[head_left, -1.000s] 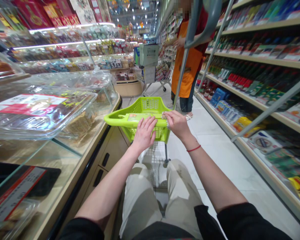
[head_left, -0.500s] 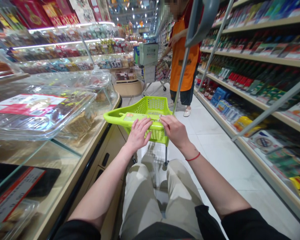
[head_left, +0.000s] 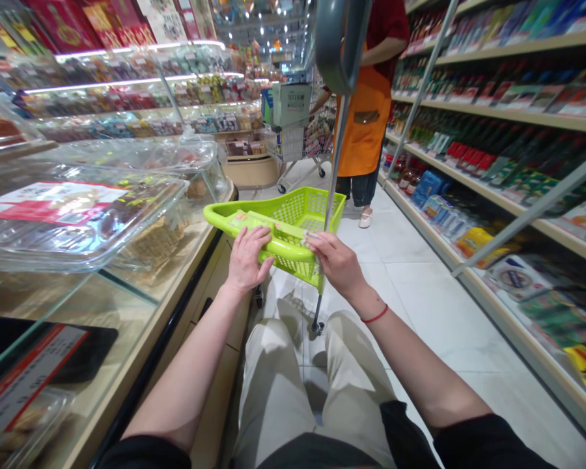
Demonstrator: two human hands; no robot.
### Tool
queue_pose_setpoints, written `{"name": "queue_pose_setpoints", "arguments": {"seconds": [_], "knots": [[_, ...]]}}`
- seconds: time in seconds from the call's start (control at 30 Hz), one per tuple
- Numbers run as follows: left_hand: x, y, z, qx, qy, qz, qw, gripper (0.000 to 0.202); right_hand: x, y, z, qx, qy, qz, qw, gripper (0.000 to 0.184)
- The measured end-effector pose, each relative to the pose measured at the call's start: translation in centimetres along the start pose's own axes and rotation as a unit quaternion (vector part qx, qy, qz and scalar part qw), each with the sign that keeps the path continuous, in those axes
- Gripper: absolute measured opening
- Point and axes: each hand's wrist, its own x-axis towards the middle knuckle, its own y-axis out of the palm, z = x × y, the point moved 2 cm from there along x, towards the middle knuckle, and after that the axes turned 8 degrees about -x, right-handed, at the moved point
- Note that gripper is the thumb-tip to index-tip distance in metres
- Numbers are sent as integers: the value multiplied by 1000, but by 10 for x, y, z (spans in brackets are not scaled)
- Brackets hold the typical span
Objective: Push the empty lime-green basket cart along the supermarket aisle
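At the near rim of the lime-green plastic basket [head_left: 322, 208], the person's left hand [head_left: 247, 259] and right hand [head_left: 336, 264] reach forward, well apart, with a flat green package [head_left: 251, 221] lying tilted across the rim between them. The left hand's fingers [head_left: 261, 234] lie against the package's near edge, and the right hand's fingers [head_left: 312, 240] meet its far end; whether either hand is clamped on it cannot be told. Held from both ends, the package is probably being steadied or turned over the basket rather than left to slide inside. The basket sits on a wheeled frame with a caster [head_left: 315, 327] and a metal pole [head_left: 336, 163], which probably explains why it stands at hand height just ahead of the beige trousers [head_left: 283, 384]. A red string bracelet [head_left: 375, 315] circles the right wrist. Left of the basket, clear lidded plastic trays [head_left: 78, 218] lie on a glass display counter [head_left: 127, 286]; right of it stand stocked shelves [head_left: 498, 111]. Beyond it are a co-worker in an orange apron [head_left: 364, 117] and a shopping cart [head_left: 297, 137].
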Motion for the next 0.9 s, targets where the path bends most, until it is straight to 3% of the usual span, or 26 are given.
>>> {"name": "queue_pose_setpoints", "arguments": {"seconds": [0.1,0.2,0.23,0.3,0.43,0.57,0.67,0.77,0.9], "knots": [[1,-7,3,24,-25,-52,998,39,-10,-2,-19,6,12,3,1000,28],[4,-12,-7,48,-51,-109,992,31,-12,-2,-47,16,53,-19,998,27],[5,-11,-14,52,-58,-113,990,29,-9,-1,-54,20,69,-36,997,27],[9,-6,-30,50,-55,-69,995,29,2,3,-63,32,91,-65,993,27],[11,3,-48,48,-77,-59,994,35,32,22,-40,80,101,-58,990,28],[7,-1,-40,37,-75,-58,995,41,40,41,7,113,95,-74,986,29],[4,-5,-34,26,-60,-39,997,31,32,50,24,121,84,-114,983,28],[0,-8,-29,15,-64,-37,997,23,24,60,15,126,37,-136,982,25],[-3,-10,-22,-2,-45,-28,999,19,19,77,-34,79,96,-156,980,26]]}}
